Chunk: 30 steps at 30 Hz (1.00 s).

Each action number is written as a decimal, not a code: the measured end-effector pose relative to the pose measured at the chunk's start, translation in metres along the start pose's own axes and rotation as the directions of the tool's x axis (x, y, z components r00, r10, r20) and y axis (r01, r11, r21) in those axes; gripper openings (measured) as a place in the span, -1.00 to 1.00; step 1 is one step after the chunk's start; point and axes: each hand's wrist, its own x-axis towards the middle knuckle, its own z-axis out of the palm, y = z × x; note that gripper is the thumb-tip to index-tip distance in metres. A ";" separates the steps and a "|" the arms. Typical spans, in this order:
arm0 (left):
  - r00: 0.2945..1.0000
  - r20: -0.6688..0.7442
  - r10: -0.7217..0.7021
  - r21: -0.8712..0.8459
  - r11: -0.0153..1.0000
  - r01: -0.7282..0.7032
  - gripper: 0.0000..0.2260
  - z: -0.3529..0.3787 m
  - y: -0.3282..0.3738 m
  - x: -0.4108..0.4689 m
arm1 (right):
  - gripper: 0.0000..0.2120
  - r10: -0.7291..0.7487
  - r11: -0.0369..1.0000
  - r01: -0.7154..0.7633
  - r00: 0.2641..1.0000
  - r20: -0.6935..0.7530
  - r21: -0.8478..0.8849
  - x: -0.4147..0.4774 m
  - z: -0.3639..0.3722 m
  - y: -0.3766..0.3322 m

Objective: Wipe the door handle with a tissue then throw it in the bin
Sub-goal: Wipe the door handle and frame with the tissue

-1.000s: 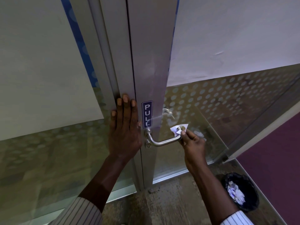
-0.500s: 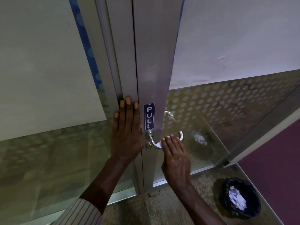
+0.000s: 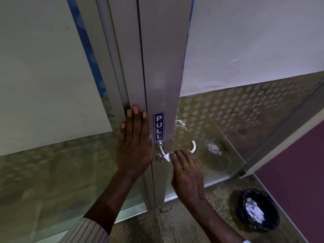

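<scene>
A silver lever door handle (image 3: 193,146) juts from the metal door stile, just below a blue PULL sticker (image 3: 159,126). My right hand (image 3: 187,176) lies over the middle of the handle and presses a white tissue (image 3: 168,156) against it; only a corner of the tissue shows. My left hand (image 3: 134,142) rests flat with fingers spread on the door frame left of the sticker. A black-lined bin (image 3: 257,210) holding crumpled tissues stands on the floor at lower right.
Glass panels with a frosted dot pattern (image 3: 228,109) flank the stile. A purple floor (image 3: 298,172) lies to the right. A reflection of crumpled tissue (image 3: 214,149) shows in the glass. The floor by the door is speckled stone (image 3: 175,223).
My right hand slid along the handle from its free end toward the stile, taking the tissue with it. The left hand stayed flat on the frame.
</scene>
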 end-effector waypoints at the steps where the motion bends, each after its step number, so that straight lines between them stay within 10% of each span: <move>1: 1.000 0.000 0.003 -0.003 1.000 -0.003 -0.15 -0.001 0.000 0.001 | -0.53 0.045 0.999 -0.045 0.999 -0.005 0.003 0.000 -0.002 0.011; 11: 1.000 -0.016 0.021 -0.047 0.999 -0.021 -0.34 -0.002 0.002 0.002 | -0.68 0.490 0.775 -0.418 0.871 -0.032 0.475 0.024 -0.001 0.036; 13: 1.000 -0.014 0.020 -0.063 0.998 -0.021 -0.38 -0.003 0.003 0.003 | -0.76 0.660 0.468 -0.550 0.738 0.140 0.692 0.036 0.001 0.041; 16: 1.000 -0.019 0.019 -0.059 0.998 -0.020 -0.38 -0.002 0.003 0.002 | -0.75 0.679 -0.273 -0.474 0.521 0.517 0.837 0.052 -0.001 0.046; 21: 1.000 -0.026 0.011 -0.053 0.998 -0.013 -0.34 -0.001 0.002 0.001 | -0.67 0.394 -0.702 -0.376 0.503 0.770 0.605 0.037 -0.001 0.044; 30: 1.000 -0.007 -0.001 -0.025 1.000 0.001 -0.20 0.002 0.001 -0.001 | -0.67 0.325 -0.835 -0.226 0.534 0.780 0.503 0.012 0.009 0.007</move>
